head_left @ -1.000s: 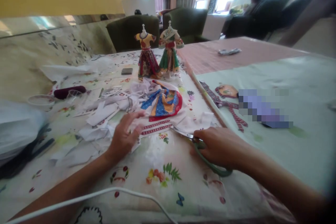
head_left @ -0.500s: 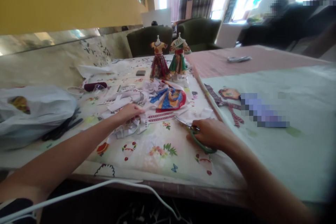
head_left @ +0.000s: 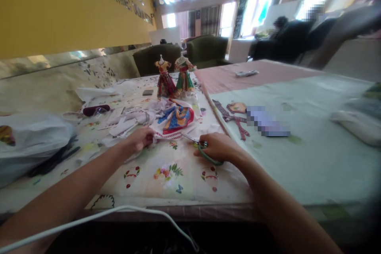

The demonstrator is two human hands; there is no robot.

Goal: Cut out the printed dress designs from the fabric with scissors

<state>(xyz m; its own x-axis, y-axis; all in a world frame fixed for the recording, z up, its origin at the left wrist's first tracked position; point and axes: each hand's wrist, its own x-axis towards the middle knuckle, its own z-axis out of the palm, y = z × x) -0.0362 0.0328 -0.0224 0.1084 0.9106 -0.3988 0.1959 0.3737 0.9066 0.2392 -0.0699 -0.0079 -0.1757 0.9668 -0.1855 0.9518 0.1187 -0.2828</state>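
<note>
My left hand [head_left: 144, 138] pinches the left end of a red-and-white patterned strip [head_left: 169, 136] low over the table. Green-handled scissors [head_left: 210, 158] are gripped in my right hand [head_left: 216, 147], their blades pointing left at the strip's right end. Whether the blades touch the strip I cannot tell. Just behind the strip lies a bunched blue, orange and red cloth [head_left: 177, 118]. White scraps [head_left: 127, 121] are spread behind and left of my left hand.
Two small dressed forms [head_left: 165, 81] stand at the back. A white plastic bag [head_left: 32, 139] sits at the left, beside a dark red case [head_left: 95, 110]. Patterned strips [head_left: 235, 118] lie to the right. A white cable [head_left: 127, 208] crosses the front edge.
The view has shifted, with the scene now lower and further left. My left hand now holds the strip, which lay as two strips on the table before.
</note>
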